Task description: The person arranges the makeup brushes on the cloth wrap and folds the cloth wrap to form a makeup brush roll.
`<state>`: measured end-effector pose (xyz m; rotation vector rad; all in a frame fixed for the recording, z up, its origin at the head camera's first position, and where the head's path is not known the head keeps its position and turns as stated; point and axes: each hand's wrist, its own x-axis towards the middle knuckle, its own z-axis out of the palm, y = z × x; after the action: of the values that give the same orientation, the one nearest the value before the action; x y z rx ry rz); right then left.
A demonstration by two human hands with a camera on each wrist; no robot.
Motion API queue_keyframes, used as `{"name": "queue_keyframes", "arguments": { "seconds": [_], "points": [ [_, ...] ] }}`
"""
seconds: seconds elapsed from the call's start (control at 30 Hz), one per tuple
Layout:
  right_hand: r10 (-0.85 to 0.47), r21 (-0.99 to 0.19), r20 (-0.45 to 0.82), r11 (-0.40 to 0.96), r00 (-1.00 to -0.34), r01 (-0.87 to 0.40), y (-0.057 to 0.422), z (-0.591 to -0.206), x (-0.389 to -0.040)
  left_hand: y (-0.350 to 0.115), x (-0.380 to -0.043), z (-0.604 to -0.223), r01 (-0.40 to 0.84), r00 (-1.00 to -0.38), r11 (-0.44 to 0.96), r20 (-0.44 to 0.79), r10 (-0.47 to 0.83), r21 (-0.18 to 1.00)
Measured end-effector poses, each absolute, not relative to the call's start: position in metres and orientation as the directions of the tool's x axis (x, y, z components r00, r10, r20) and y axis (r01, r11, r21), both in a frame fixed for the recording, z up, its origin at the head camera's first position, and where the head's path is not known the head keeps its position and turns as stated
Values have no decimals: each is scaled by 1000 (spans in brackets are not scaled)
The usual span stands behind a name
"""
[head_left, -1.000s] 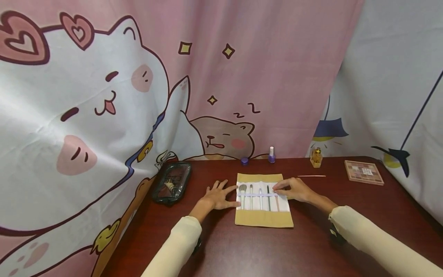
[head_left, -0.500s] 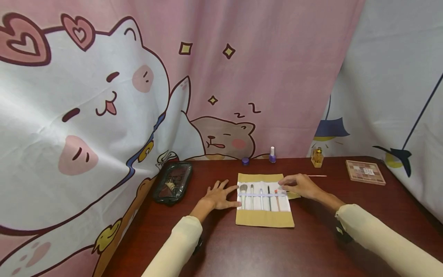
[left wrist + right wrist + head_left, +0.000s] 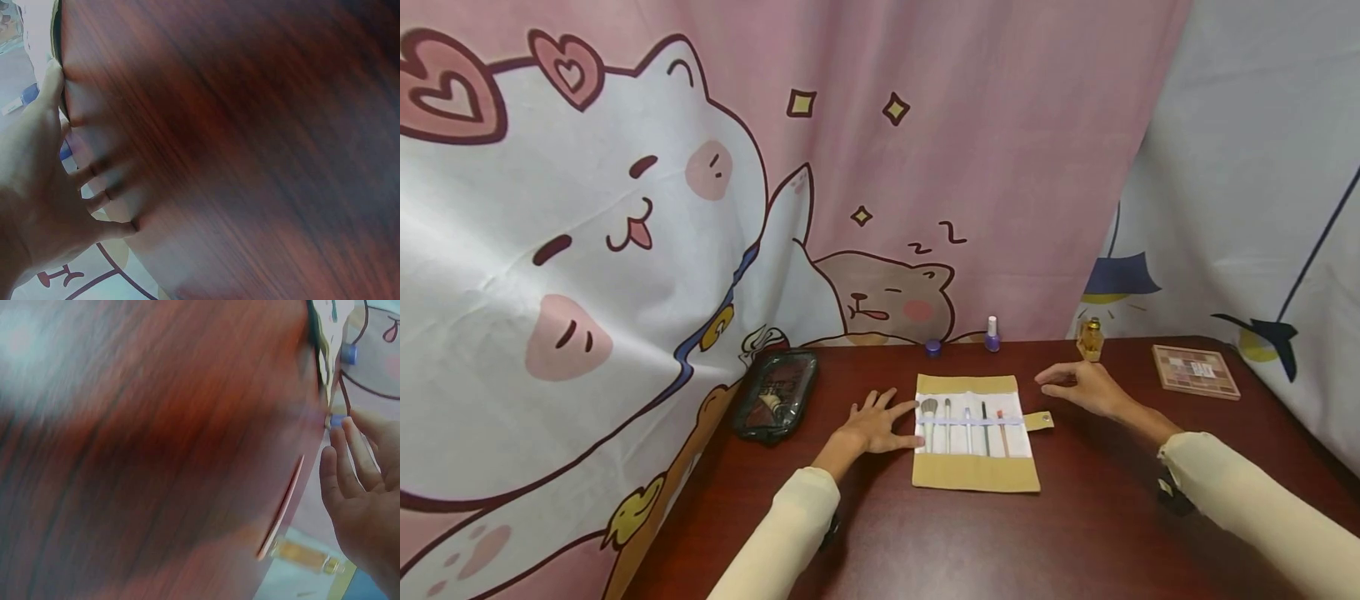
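A yellow-and-white fabric brush roll (image 3: 976,473) lies unrolled on the table. Several makeup brushes stand in a row under its pale elastic band, from a fluffy powder brush (image 3: 929,408) at the left to a thin pink brush with a red-orange tip (image 3: 1002,429) at the right. My left hand (image 3: 871,425) rests with spread fingers against the roll's left edge. To the right of the snap flap (image 3: 1038,421), my right hand (image 3: 1088,389) hovers with loosely bent fingers and nothing in them. In the right wrist view, a slim pink stick (image 3: 281,507) lies on the table near that hand.
A clear black-edged pouch (image 3: 775,396) lies at the left. Along the back stand a small purple jar (image 3: 932,348), a purple nail polish bottle (image 3: 992,335) and a golden perfume bottle (image 3: 1091,342). An eyeshadow palette (image 3: 1197,372) lies at the far right, before the curtain.
My right hand has let go of the pink brush at the roll's right end and moved right, past the flap, which now shows fully. My left hand stays in place.
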<state>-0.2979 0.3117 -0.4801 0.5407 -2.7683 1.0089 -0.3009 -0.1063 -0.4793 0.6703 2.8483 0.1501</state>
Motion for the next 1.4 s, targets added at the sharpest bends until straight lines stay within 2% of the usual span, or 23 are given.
{"name": "queue_keyframes", "arguments": {
  "seconds": [0.3, 0.57, 1.03, 1.4],
  "points": [
    [-225, -562, 244, 759, -943, -327, 342, -478, -302, -106, -301, -479, 423, -874, 893, -190, 446, 153],
    [-184, -495, 303, 808, -935, -319, 361, -479, -306, -107, -300, -479, 420, -876, 895, -193, 443, 148],
    [-153, -458, 360, 830, -920, -317, 393, -497, -312, -107, -301, -478, 431, -869, 889, -194, 454, 152],
    [-189, -460, 248, 840, -950, -287, 401, -500, -309, -106, -300, -478, 428, -871, 892, -198, 450, 145]
  ]
}}
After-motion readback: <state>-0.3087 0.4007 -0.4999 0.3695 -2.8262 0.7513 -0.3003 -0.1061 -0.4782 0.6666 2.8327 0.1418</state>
